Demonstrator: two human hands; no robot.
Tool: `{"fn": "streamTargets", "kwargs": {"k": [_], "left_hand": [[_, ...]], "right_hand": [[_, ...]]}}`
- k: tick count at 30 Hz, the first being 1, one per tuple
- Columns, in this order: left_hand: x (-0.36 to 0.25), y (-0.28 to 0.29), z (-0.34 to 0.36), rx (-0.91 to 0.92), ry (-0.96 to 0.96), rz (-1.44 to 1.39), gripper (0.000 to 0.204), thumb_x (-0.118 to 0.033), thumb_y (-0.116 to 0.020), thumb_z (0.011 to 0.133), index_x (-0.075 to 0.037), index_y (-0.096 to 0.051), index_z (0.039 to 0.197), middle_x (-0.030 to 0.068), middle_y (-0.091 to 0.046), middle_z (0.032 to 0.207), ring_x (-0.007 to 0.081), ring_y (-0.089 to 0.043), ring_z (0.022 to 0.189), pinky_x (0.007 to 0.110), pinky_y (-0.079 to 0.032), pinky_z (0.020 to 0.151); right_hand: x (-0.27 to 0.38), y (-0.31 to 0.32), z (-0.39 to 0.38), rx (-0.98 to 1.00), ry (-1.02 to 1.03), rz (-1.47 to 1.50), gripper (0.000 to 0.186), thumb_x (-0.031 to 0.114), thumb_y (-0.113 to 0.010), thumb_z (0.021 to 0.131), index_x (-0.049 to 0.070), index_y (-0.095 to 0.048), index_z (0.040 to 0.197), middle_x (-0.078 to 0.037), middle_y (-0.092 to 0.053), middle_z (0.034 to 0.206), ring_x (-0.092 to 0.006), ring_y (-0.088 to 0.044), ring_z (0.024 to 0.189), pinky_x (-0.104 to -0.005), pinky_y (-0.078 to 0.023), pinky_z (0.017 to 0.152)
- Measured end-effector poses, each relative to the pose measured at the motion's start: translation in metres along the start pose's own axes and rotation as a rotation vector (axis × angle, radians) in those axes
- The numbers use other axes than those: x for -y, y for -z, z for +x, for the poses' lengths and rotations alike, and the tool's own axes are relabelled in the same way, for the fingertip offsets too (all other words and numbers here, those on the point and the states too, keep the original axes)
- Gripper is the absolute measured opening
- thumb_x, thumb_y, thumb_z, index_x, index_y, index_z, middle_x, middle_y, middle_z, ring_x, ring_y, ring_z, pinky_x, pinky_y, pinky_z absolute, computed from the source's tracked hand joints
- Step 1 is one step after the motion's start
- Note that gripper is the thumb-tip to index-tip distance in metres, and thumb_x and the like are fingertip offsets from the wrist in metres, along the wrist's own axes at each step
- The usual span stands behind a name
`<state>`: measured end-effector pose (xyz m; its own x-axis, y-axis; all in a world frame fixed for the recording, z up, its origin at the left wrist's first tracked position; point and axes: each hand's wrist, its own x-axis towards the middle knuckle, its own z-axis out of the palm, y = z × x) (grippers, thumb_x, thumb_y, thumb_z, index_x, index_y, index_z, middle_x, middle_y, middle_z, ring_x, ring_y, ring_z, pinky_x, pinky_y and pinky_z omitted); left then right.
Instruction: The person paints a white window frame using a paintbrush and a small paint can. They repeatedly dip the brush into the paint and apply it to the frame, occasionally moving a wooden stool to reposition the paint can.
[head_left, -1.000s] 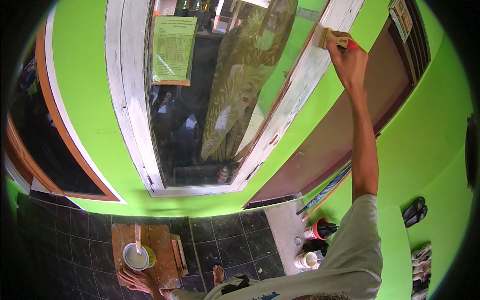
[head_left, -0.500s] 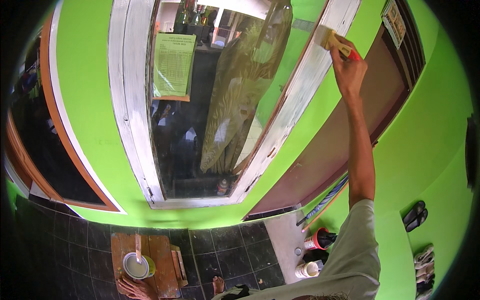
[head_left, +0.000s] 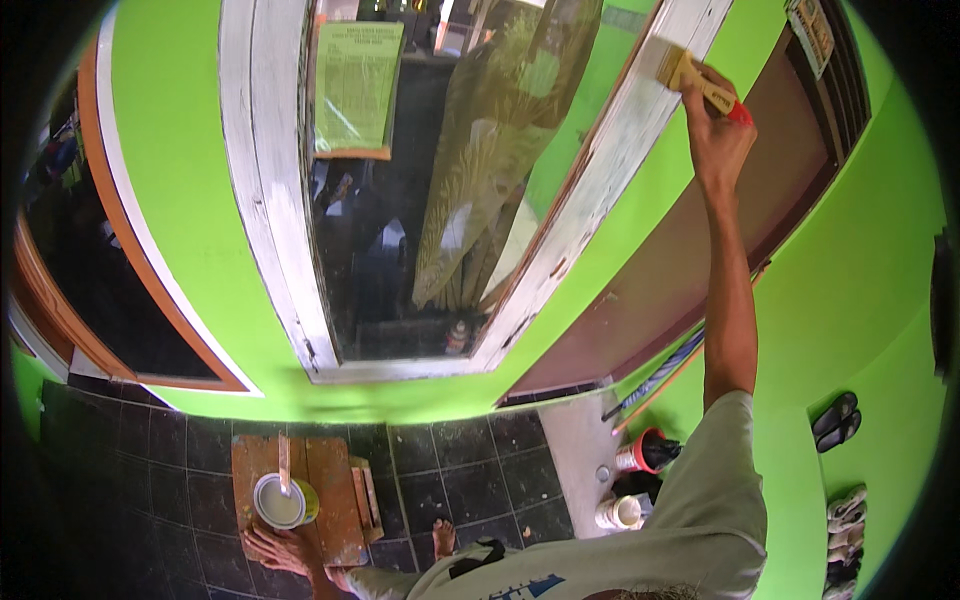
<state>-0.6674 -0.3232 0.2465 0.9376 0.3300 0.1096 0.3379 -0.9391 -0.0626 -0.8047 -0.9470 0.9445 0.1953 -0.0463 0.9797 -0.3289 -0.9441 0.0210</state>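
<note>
Raised at the upper right, my right hand [head_left: 722,150] grips a paintbrush [head_left: 708,90] with a yellowish handle and a red end. Its bristles meet the white-painted right side of the window frame [head_left: 622,140]. Down at the lower left, my left hand [head_left: 280,550] rests with fingers spread on a worn wooden stool [head_left: 335,530], next to a paint can [head_left: 279,502]. Pale paint shows inside the can, and a wooden stick [head_left: 284,462] stands up from it. The window glass [head_left: 370,270] has a green paper [head_left: 357,85] behind or on it.
Right of the window is a brown door [head_left: 640,320] in the green wall. An umbrella [head_left: 660,375], a red bucket [head_left: 634,456] and a white tub [head_left: 622,512] stand at its foot. Sandals [head_left: 836,422] lie farther right. My bare foot [head_left: 444,538] is on dark tiles.
My view has tilted, so the window sits higher in it. My right hand still has the brush on the frame, its handle now angled more downward. The left hand stays by the can.
</note>
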Motion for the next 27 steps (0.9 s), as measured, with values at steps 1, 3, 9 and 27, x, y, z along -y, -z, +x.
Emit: {"fn": "streamTargets", "kwargs": {"k": [1,3,9,27], "left_hand": [[0.006,-0.007,0.001,-0.078,-0.025,-0.027,0.058,-0.037,-0.044,0.107,-0.019,-0.032,0.161,0.0026,-0.023,0.172,0.0252,-0.025,0.158,0.063,-0.029,0.117],[0.010,-0.014,0.004,-0.120,-0.027,-0.066,0.058,-0.037,-0.046,0.107,-0.019,-0.033,0.161,0.0017,-0.023,0.172,0.0248,-0.023,0.158,0.065,-0.029,0.116],[0.014,-0.016,0.002,-0.214,-0.065,-0.057,0.056,-0.037,-0.046,0.108,-0.020,-0.035,0.160,0.0034,-0.027,0.171,0.0250,-0.026,0.157,0.062,-0.034,0.112],[0.017,-0.019,0.005,-0.293,-0.109,-0.101,0.058,-0.037,-0.050,0.107,-0.021,-0.034,0.160,0.0041,-0.028,0.170,0.0256,-0.028,0.156,0.062,-0.036,0.110]], "right_hand": [[-0.001,-0.005,-0.007,-0.031,-0.059,0.048,0.034,0.025,-0.074,0.094,-0.001,-0.074,0.117,-0.015,-0.078,0.096,-0.0208,-0.075,0.087,-0.0334,-0.058,0.082],[-0.007,-0.011,-0.024,-0.039,-0.012,0.106,0.034,0.022,-0.075,0.093,-0.001,-0.074,0.119,-0.015,-0.078,0.098,-0.0184,-0.074,0.090,-0.0329,-0.057,0.084],[-0.005,-0.016,-0.117,-0.015,-0.119,0.217,0.031,0.014,-0.073,0.093,0.000,-0.073,0.121,-0.013,-0.078,0.105,-0.0155,-0.073,0.095,-0.0316,-0.056,0.087],[-0.004,-0.042,-0.174,0.120,0.129,-0.021,0.032,0.009,-0.075,0.090,0.005,-0.069,0.120,-0.013,-0.069,0.096,-0.0316,-0.072,0.078,-0.0377,-0.060,0.065]]}}
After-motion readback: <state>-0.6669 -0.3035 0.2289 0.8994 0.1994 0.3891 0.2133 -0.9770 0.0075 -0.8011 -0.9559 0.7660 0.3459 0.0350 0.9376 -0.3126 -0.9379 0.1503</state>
